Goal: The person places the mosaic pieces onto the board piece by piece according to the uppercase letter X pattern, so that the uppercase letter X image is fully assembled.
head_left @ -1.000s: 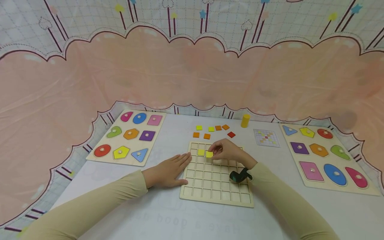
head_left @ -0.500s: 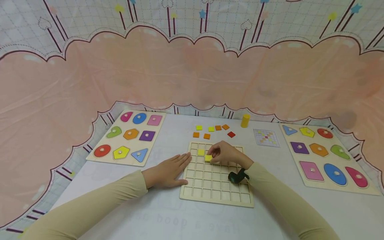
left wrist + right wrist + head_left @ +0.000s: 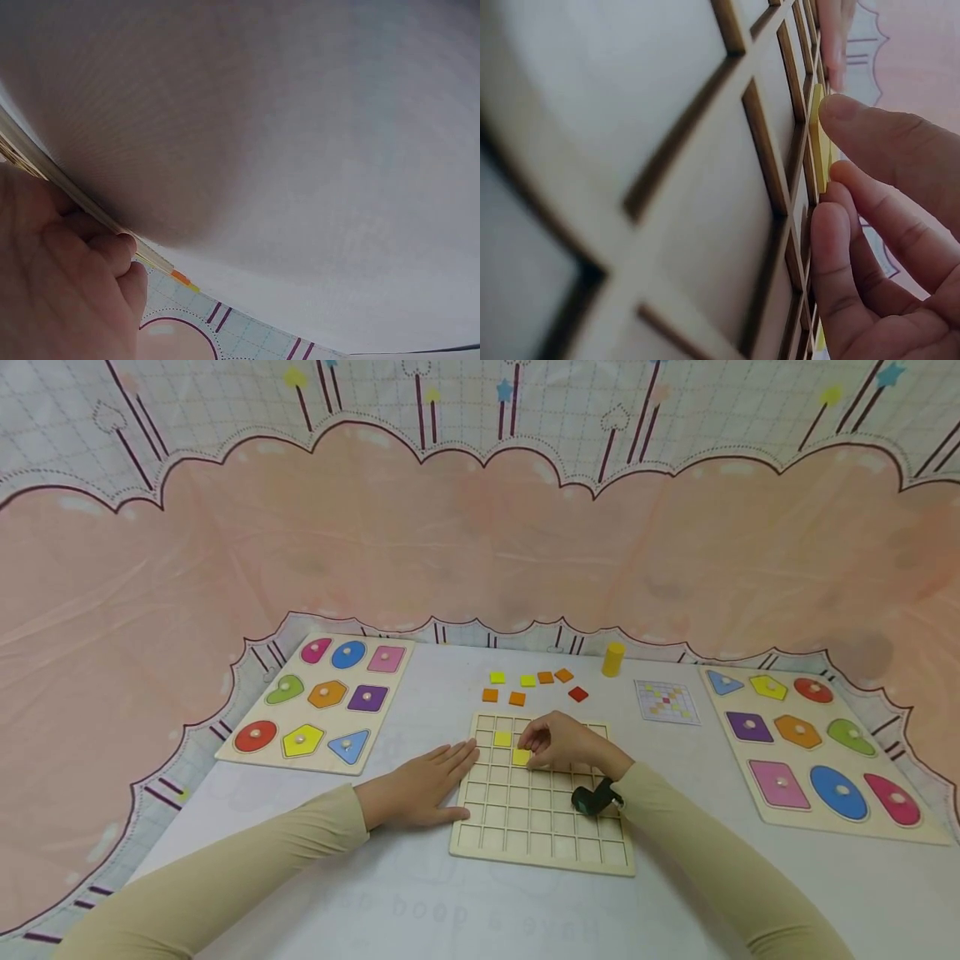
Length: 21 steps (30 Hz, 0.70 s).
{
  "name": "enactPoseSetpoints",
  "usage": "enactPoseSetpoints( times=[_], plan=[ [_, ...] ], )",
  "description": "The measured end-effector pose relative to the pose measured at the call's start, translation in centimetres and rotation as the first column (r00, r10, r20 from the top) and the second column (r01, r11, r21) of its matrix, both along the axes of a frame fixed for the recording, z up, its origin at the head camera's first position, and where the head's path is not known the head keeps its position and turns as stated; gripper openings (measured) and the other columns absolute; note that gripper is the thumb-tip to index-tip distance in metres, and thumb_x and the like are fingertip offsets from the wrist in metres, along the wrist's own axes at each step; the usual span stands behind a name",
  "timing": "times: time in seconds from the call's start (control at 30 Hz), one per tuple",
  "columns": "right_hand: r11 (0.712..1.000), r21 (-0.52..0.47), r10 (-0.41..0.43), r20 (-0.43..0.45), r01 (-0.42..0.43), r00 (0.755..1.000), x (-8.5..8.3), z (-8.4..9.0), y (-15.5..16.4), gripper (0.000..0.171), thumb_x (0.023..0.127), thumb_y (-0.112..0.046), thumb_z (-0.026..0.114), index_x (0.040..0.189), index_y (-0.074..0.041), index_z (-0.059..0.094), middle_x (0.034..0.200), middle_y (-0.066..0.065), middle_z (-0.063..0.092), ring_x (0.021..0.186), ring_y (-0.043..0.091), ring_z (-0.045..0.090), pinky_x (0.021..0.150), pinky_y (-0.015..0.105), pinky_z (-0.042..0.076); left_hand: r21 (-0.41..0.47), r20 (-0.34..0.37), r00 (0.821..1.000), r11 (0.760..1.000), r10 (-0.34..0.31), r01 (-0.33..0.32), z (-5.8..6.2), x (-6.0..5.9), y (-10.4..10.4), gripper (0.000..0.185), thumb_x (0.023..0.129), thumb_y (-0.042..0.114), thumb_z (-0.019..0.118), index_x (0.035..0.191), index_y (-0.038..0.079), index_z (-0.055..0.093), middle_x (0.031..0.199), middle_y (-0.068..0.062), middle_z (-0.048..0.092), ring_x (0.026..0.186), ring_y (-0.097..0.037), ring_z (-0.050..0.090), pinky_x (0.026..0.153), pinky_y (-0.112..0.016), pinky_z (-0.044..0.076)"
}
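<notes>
A wooden grid board (image 3: 540, 827) lies in the middle of the table. One yellow tile (image 3: 502, 739) sits in a cell near its far left corner. My right hand (image 3: 531, 752) pinches a second yellow tile (image 3: 521, 757) that lies in the cell diagonally below and to the right. In the right wrist view the fingertips (image 3: 870, 127) close on that yellow tile's (image 3: 821, 142) edge, against the board (image 3: 630, 112). My left hand (image 3: 427, 781) lies flat on the table with its fingers touching the board's left edge. The left wrist view shows the left hand (image 3: 60, 277) beside the board's rim (image 3: 75, 202).
Loose yellow, orange and red tiles (image 3: 525, 687) lie beyond the board, with a yellow cylinder (image 3: 613, 659) and a pattern card (image 3: 666, 702) to their right. Shape-peg puzzles stand at the left (image 3: 345, 675) and right (image 3: 795, 758). A pink curtain closes the back.
My right hand has brought the second yellow tile down and slightly toward me into a grid cell. The left hand has stayed still.
</notes>
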State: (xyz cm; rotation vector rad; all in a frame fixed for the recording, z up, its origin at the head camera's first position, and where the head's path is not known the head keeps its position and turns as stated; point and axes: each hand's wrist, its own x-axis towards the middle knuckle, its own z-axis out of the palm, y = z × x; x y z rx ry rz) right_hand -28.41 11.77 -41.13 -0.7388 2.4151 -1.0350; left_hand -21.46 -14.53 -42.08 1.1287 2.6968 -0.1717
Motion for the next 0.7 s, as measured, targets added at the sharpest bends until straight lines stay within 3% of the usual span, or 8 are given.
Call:
enactPoseSetpoints(
  times=[0.7],
  plan=[
    [1.000, -0.022, -0.003, 0.054, 0.004, 0.999, -0.08, 0.00, 0.23, 0.021, 0.078, -0.008, 0.075, 0.098, -0.002, 0.072, 0.087, 0.006, 0.068, 0.074, 0.009, 0.055, 0.071, 0.019, 0.050, -0.004, 0.020, 1.000, 1.000, 0.007, -0.007, 0.48, 0.08, 0.23, 0.087, 0.092, 0.062, 0.037, 0.151, 0.004, 0.012, 0.160, -0.010, 0.009, 0.147, -0.022, 0.012, 0.120, -0.037, 0.016]
  ],
)
